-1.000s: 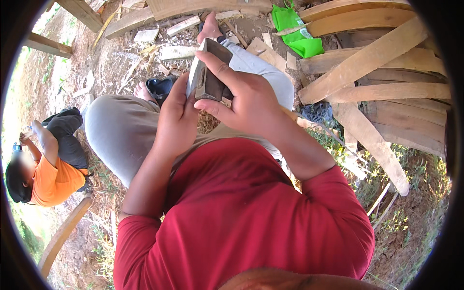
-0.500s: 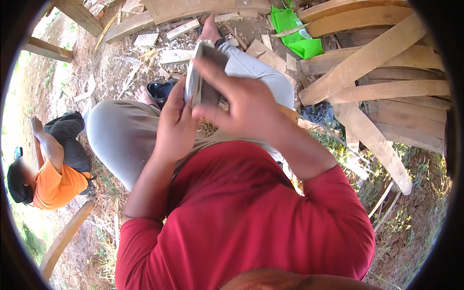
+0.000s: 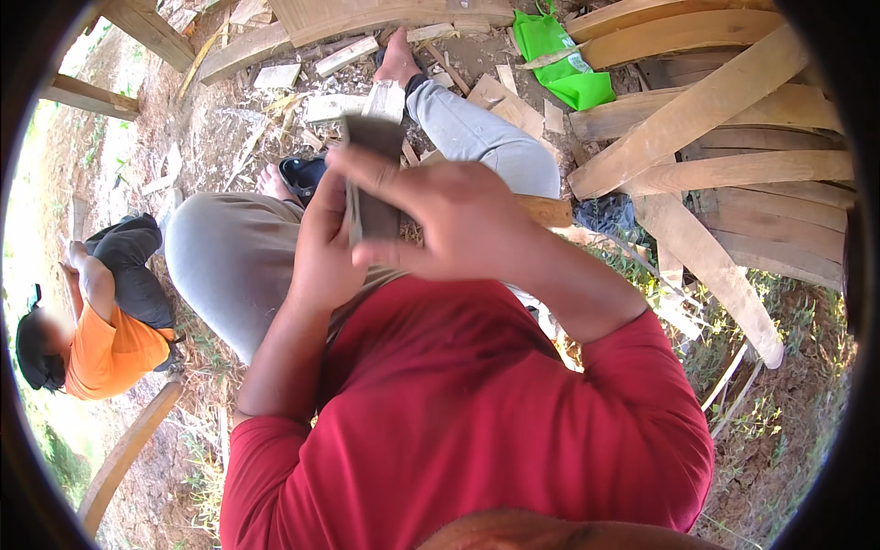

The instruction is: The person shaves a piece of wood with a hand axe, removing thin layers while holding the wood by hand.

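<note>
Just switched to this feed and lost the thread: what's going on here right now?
A seated person in a red shirt holds a small flat wooden block upright in front of the chest. The left hand grips it from below, while the right hand lies across its face. Curved wooden planks are stacked on the right, and a green bag lies beyond. Another person in an orange shirt crouches on the left.

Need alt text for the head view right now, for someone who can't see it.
Both hands hold a flat dark-faced block upright over the lap: left hand behind it, right hand across its front. Curved wooden planks are stacked to the right; another person in an orange shirt sits at left.
</note>
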The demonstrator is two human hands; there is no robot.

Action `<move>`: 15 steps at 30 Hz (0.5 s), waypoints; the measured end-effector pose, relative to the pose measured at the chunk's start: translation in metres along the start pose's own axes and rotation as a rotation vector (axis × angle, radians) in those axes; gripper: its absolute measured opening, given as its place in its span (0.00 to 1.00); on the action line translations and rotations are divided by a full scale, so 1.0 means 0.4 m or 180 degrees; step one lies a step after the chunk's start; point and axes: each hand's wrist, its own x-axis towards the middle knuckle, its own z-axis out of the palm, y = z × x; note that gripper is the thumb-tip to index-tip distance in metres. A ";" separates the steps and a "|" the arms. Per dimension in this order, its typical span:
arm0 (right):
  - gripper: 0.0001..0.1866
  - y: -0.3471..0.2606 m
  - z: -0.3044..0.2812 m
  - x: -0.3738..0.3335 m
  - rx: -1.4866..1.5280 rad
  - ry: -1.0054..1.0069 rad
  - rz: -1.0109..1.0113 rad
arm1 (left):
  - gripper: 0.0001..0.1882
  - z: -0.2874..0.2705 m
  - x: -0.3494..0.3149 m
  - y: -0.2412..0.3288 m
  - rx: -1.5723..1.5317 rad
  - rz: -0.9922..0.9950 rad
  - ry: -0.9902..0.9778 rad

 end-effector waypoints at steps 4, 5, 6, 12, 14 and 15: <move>0.45 0.033 -0.006 0.020 -0.0071 0.0117 0.0382 | 0.27 -0.006 0.017 0.008 0.0061 -0.0077 -0.0043; 0.45 0.047 0.007 0.023 -0.0056 0.0501 0.0320 | 0.26 -0.001 0.020 0.010 0.0073 -0.0079 -0.0107; 0.44 0.047 -0.001 0.013 -0.0031 0.0338 0.0139 | 0.27 0.006 0.006 0.005 0.0074 -0.0100 0.0038; 0.44 0.009 -0.020 0.020 0.0103 -0.0219 0.0408 | 0.28 -0.003 0.010 0.007 0.0433 -0.0102 0.0143; 0.44 0.011 -0.014 0.003 0.0185 -0.0146 0.0004 | 0.28 -0.006 0.004 0.011 0.0299 -0.0199 0.0138; 0.44 0.015 -0.027 0.010 0.0166 -0.0219 0.0015 | 0.28 -0.008 0.005 0.013 0.0233 -0.0249 0.0137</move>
